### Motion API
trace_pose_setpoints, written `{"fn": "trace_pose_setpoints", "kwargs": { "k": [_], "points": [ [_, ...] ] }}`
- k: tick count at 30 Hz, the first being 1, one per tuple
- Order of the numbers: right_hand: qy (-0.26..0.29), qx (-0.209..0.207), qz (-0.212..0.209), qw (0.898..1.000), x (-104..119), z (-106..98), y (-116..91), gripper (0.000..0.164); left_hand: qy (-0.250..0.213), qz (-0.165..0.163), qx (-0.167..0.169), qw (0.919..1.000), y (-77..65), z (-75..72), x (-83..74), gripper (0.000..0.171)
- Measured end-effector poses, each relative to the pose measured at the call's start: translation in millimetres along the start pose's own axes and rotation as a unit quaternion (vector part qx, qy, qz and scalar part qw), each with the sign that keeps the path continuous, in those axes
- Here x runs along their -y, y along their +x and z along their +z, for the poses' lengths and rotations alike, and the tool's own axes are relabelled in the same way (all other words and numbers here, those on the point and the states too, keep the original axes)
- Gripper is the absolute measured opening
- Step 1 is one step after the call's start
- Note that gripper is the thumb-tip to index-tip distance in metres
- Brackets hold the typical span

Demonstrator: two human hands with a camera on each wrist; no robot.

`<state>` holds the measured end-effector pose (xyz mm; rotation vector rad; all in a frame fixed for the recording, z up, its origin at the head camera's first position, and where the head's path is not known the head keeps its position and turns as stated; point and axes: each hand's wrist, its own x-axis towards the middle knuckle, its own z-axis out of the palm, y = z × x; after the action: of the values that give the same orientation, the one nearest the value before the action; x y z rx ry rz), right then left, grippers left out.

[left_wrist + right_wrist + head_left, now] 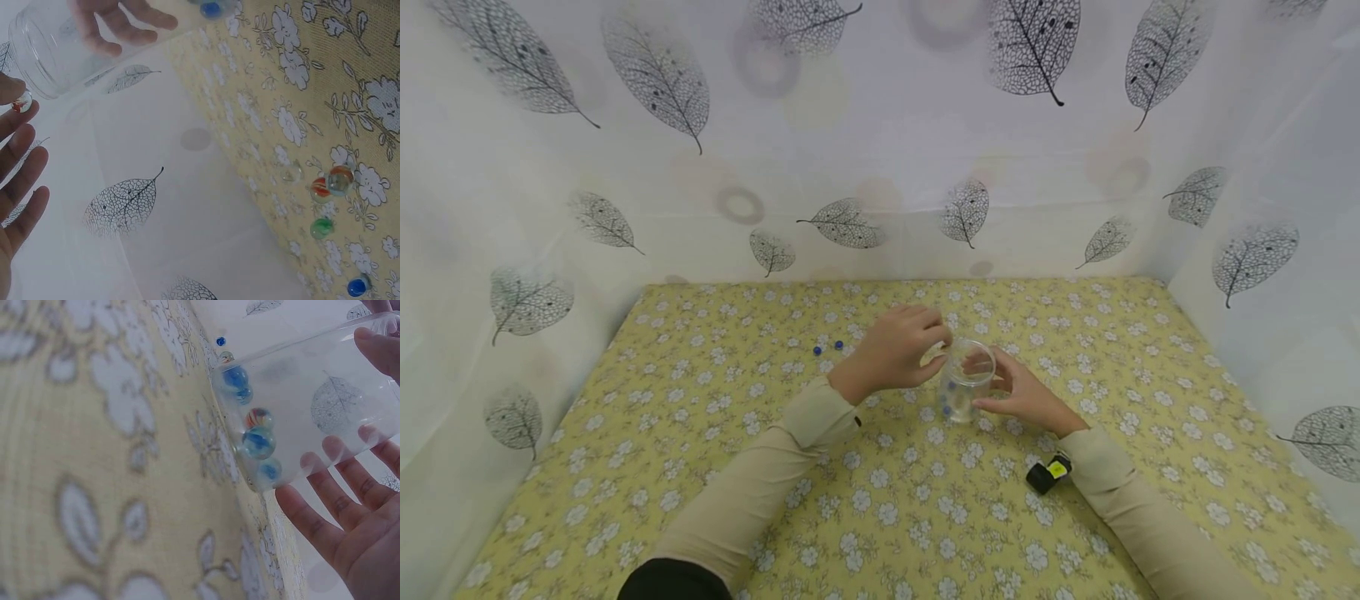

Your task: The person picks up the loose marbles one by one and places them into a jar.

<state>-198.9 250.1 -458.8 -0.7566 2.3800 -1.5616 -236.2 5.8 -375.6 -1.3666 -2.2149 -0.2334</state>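
A clear jar (961, 400) stands upright on the tablecloth, with several blue and orange-streaked marbles (258, 442) at its bottom. My right hand (1022, 396) holds the jar from the right side, the thumb on one side and the fingers on the other. At the jar's mouth, my left hand (898, 350) pinches a clear marble with a red-orange swirl (22, 102) between thumb and index finger. That marble is hidden in the head view.
Loose on the yellow floral tablecloth (880, 517) lie a blue marble (358, 287), a green marble (322, 228) and orange-streaked marbles (340, 180). A white curtain (880, 125) with leaf prints hangs behind. A black device (1041, 477) with a yellow label sits by the right wrist.
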Motion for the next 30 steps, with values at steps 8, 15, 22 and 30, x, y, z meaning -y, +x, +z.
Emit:
{"fn": "trace_pose_setpoints", "kwargs": {
  "k": [8,15,22,30],
  "points": [
    [0.002,0.002,0.001,1.000,-0.1,-0.6,0.2,0.070,-0.002,-0.003,0.007,1.0000,1.6,1.1,-0.8,0.006],
    [0.005,0.006,0.002,1.000,-0.3,-1.0,-0.1,0.070,0.001,-0.005,0.012,0.9999,2.4,0.3,-1.8,0.008],
    [0.008,0.005,0.002,1.000,0.8,-0.8,-0.2,0.070,0.007,-0.008,0.021,0.9997,2.9,1.0,-1.6,0.016],
    [0.009,0.005,0.000,1.000,-0.8,-0.4,-0.3,0.070,0.000,-0.008,0.023,0.9997,2.8,1.1,-1.0,0.016]
  ]
}}
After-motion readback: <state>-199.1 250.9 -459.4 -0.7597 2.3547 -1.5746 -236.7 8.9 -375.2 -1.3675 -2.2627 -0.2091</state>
